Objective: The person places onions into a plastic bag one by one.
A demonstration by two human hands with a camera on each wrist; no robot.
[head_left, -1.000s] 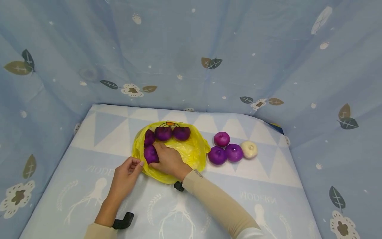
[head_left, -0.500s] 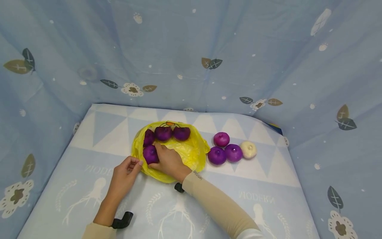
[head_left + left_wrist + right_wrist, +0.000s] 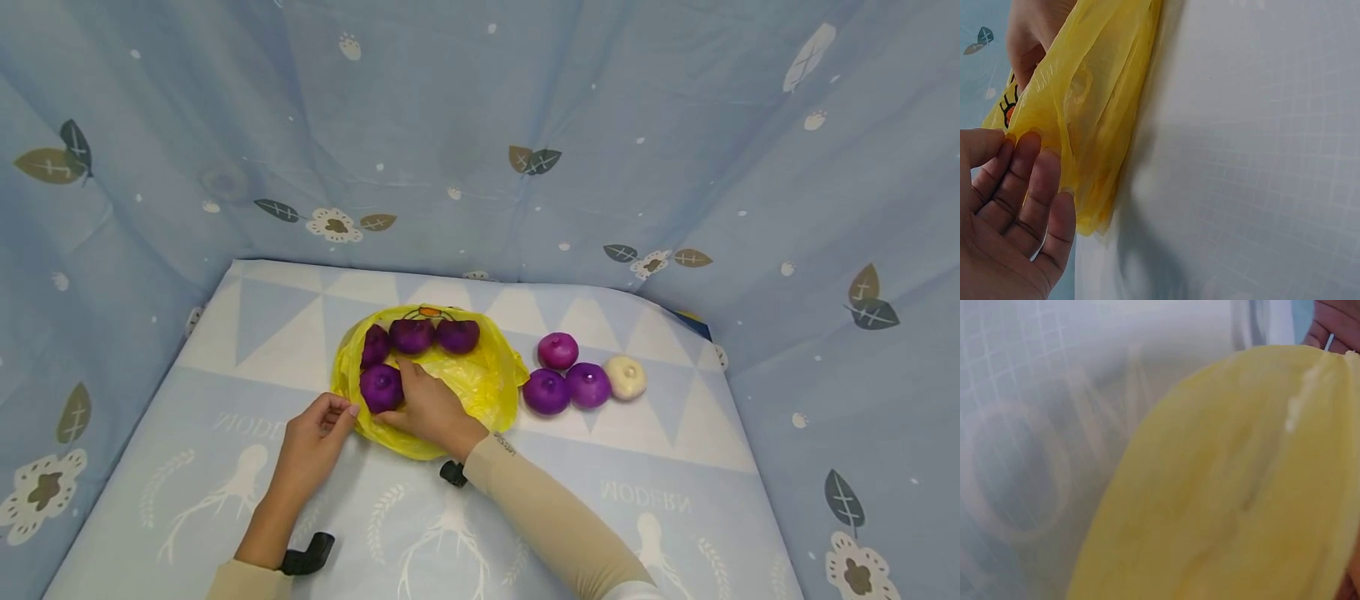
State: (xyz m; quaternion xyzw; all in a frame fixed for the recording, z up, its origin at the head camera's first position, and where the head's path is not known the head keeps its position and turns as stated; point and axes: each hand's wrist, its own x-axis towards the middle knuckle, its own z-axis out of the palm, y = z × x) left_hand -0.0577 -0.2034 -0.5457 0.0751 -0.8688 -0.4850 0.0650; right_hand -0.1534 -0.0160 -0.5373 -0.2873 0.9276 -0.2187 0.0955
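A yellow plastic bag (image 3: 472, 387) lies spread with its mouth up on the table. At its near left rim my left hand (image 3: 317, 442) pinches the thin plastic between thumb and fingertips; the left wrist view shows this grip on the bag (image 3: 1104, 106). Inside the bag, a purple onion (image 3: 381, 388) sits at the left, and several more line the back wall, such as one purple onion (image 3: 412, 336). My right hand (image 3: 435, 408) reaches into the bag, thumb and fingers spread at the right side of the left onion. In the right wrist view the bag wall (image 3: 1222, 487) hides this hand's fingers.
Right of the bag, three purple onions, among them a purple onion (image 3: 588, 385), cluster beside a white onion (image 3: 626, 377). Black wrist mounts, such as the black mount (image 3: 309, 554), sit at both wrists. A blue patterned curtain (image 3: 465, 133) encloses the table.
My right hand has drawn slightly to the right and loosened from the left onion, which now shows more fully. The left hand keeps its pinch on the bag rim.
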